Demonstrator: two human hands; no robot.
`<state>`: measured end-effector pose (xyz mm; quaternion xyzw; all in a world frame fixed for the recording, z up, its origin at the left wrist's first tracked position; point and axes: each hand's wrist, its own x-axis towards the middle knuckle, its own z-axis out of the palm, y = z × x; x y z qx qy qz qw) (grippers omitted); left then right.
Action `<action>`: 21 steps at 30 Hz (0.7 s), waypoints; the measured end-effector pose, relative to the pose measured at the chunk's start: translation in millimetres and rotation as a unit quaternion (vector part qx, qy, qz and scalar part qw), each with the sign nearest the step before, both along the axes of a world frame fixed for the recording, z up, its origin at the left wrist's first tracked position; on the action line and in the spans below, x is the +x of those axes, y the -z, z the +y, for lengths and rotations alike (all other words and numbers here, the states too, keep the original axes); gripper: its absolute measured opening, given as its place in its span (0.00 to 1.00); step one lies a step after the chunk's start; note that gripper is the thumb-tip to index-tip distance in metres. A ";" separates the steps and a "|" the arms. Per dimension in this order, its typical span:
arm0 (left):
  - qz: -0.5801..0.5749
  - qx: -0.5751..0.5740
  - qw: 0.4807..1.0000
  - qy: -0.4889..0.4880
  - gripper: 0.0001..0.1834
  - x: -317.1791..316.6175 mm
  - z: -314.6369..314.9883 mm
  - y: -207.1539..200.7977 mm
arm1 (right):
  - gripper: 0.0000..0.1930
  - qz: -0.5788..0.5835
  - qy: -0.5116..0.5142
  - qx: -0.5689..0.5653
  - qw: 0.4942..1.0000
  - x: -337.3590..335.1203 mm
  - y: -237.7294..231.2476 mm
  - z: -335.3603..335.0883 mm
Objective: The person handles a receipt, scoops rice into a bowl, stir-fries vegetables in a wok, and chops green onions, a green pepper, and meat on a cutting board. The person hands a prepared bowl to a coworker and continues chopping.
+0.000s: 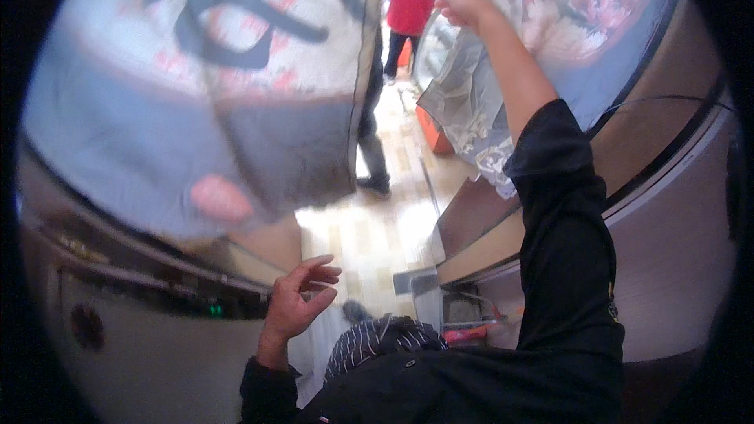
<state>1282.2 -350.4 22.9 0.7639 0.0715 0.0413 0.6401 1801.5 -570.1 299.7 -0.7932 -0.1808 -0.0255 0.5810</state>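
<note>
A two-part door curtain hangs across a doorway. Its left panel (283, 126) is pale with dark brush strokes and a grey-blue lower part. The right panel (589, 31) has pink flowers, and its inner edge is bunched and drawn aside. My right hand (465, 8), arm stretched forward and up, is closed on that panel's upper inner edge; the exact grip is overexposed. Lower down, in front of my body, my left hand (302, 297) is held in the air with fingers apart and slightly bent, holding nothing. It is below the left panel and does not touch it.
Beyond the gap, a person in a red top (411, 4) stands on a bright tiled floor (393, 212). A second person's dark-clad leg (371, 149) shows beside the left panel. A counter front (157, 345) stands at left, and a brown surface (675, 212) lies at right.
</note>
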 end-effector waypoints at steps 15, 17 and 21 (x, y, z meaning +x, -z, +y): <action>-0.285 0.107 0.843 -0.443 0.48 29.1 161.4 61.9 | 0.13 -0.149 0.062 -0.048 0.986 107.9 48.6 12.1; -0.260 0.182 0.813 -0.488 0.45 9.9 149.3 78.4 | 0.11 -0.177 0.021 -0.020 0.984 158.3 58.4 31.3; -0.187 0.289 0.736 -0.584 0.42 -29.4 115.2 93.9 | 0.11 -0.072 -0.079 0.061 0.992 264.7 62.6 62.9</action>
